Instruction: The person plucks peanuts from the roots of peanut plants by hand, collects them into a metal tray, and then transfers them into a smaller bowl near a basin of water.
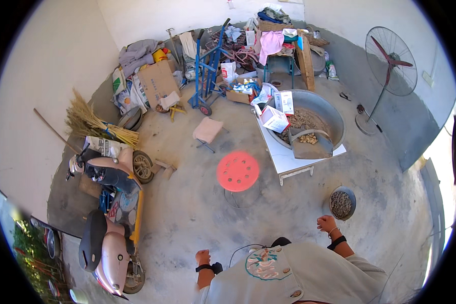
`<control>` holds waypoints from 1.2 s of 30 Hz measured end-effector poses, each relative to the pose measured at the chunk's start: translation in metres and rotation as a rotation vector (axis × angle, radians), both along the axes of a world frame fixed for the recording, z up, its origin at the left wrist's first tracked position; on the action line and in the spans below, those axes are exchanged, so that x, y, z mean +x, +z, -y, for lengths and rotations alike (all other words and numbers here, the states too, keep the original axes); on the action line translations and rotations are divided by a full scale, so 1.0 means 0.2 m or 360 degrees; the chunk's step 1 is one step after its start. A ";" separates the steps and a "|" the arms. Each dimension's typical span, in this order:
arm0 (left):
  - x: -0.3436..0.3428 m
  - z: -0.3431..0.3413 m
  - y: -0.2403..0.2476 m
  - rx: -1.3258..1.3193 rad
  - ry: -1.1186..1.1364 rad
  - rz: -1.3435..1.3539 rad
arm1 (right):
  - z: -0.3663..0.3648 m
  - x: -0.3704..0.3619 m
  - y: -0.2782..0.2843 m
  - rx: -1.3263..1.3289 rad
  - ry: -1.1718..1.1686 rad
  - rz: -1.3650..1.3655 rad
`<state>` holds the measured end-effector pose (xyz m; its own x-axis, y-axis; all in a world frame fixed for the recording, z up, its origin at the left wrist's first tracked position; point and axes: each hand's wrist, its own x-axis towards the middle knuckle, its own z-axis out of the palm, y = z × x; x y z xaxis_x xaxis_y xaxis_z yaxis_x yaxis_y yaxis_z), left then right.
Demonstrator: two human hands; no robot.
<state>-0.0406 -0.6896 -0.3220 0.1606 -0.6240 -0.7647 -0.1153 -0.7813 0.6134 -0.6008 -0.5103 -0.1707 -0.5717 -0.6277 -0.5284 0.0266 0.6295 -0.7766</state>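
Note:
My left hand (202, 257) hangs low at the bottom of the view, its fingers curled into a loose fist with no object showing in it. Farther right, my right hand (327, 223) is also curled closed and seems to hold nothing. The nearest thing to it is a bucket (353, 203) of dark grey, gravel-like bits, standing on the floor just beyond; hand and bucket look apart. A round red stool (238, 171) with holes in its seat stands ahead, between my hands and the far clutter.
A low white table (283, 158) bears a large metal basin (334, 114), with boxes and a scoop (314, 149) in it. A scooter (114, 248) stands left, a small padded stool (207, 130) ahead. A blue hand truck (206, 71) and a standing fan (390, 63) are farther back.

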 end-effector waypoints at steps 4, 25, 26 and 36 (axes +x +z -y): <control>-0.65 0.60 0.30 -0.0867 -0.0799 0.0781 | 0.05 -0.08 0.01 0.0001 -0.0054 -0.0042; -2.69 1.96 0.85 -0.0180 -0.0378 -0.0392 | 0.92 -0.98 0.02 -0.0050 0.0056 -0.0475; -2.69 1.98 0.83 -0.0204 -0.0300 -0.0427 | 0.93 -0.97 0.03 -0.0013 0.0073 -0.0496; -2.90 1.88 1.15 -0.0661 -0.0203 -0.1013 | 0.93 -0.87 0.01 0.0097 0.0303 -0.0733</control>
<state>-0.6210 -1.0649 -0.0921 -0.3240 -0.8644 -0.3845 0.2843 -0.4766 0.8319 -0.7746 -0.6958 -0.1678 -0.6326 -0.7192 -0.2871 -0.4299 0.6346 -0.6423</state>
